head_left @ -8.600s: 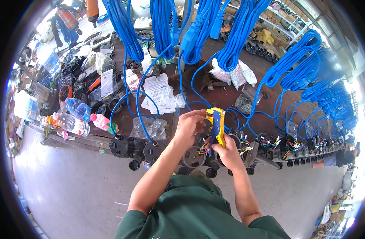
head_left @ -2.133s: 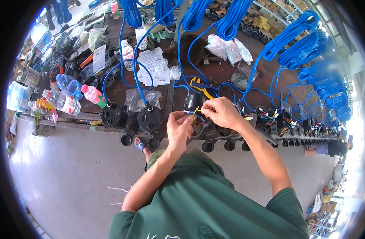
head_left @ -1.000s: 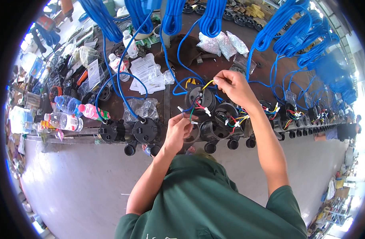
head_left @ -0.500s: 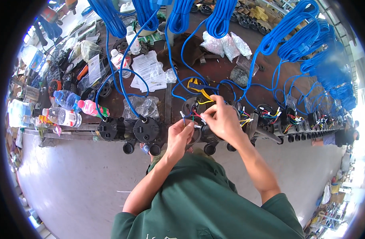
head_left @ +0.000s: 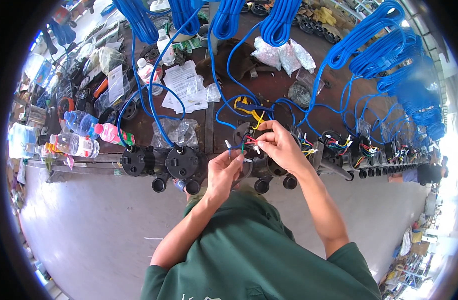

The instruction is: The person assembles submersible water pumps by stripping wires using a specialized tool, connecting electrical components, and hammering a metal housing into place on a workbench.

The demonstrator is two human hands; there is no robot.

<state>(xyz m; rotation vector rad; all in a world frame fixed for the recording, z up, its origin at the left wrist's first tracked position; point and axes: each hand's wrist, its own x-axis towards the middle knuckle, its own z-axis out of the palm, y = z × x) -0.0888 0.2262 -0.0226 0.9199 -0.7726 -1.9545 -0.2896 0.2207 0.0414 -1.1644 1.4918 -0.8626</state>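
Note:
My left hand (head_left: 224,172) is closed in a pinch on thin wires, with a blue wire and a green wire (head_left: 242,148) at its fingertips. White wire caps (head_left: 228,144) sit on wire ends close by. Opposite it, my right hand (head_left: 281,147) pinches red wires (head_left: 250,139), and another white cap shows under its fingertips. A yellow wire (head_left: 260,120) sticks up just beyond my right index finger. These wires come out of a round black cover (head_left: 242,131) lying past my hands. The black housing below is partly hidden by my fingers.
Yellow-and-blue pliers (head_left: 246,106) lie beyond my hands. Two closed black housings (head_left: 183,164) with blue cables stand left; open ones with coloured wires (head_left: 337,142) line the bench edge to the right. Bundled blue cables (head_left: 276,25) hang above. Bottles (head_left: 79,145) lie at left.
My right index finger has come down from its raised position, and the hand now pinches the red wires. The yellow wire has swung upright. My left hand has stayed nearly in place.

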